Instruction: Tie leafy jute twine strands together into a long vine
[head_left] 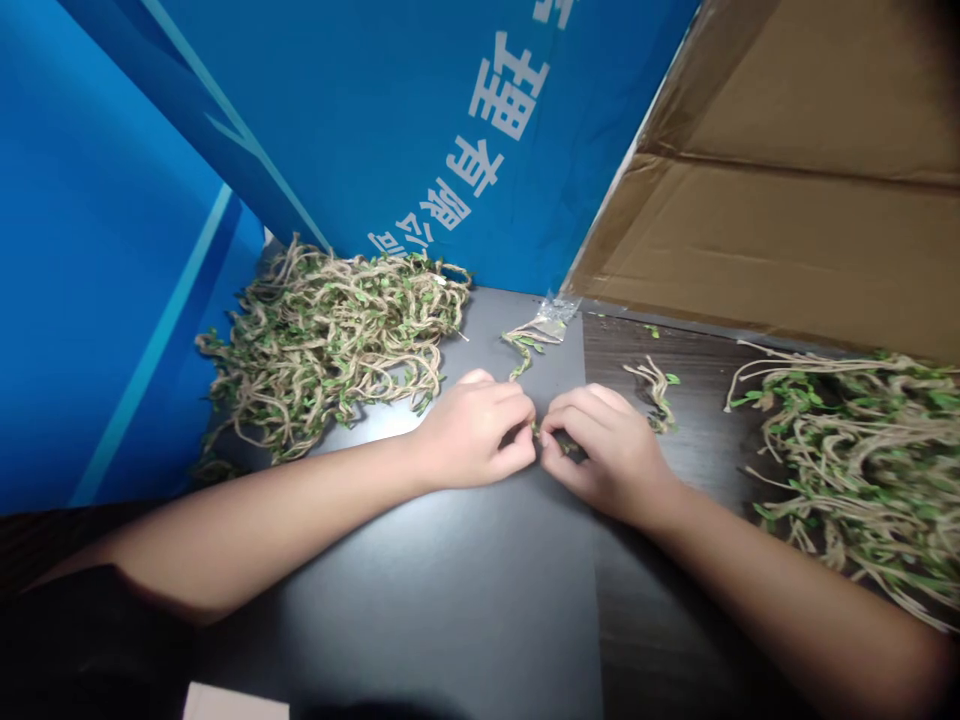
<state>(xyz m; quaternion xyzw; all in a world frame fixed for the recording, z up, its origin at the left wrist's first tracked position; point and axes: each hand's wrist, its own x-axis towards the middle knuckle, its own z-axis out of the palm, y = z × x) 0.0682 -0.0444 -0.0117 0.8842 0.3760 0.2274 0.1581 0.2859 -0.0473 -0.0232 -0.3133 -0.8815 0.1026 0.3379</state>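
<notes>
Black sleeve at lower left, both grips closed on a thin beige-twine strand with small green leaves.
On my feed, left hand and right hand are close together, fingertips pinching the strand between them, near where a smooth grey sheet meets the dark wood-grain desk. Frayed leafy ends show beyond the left hand, others beside the right; can't tell if it's all one piece. Tangled twine heaps: left pile, right pile.

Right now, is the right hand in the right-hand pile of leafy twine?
No, the right hand is beside the left hand, apart from that leafy twine pile.
</notes>
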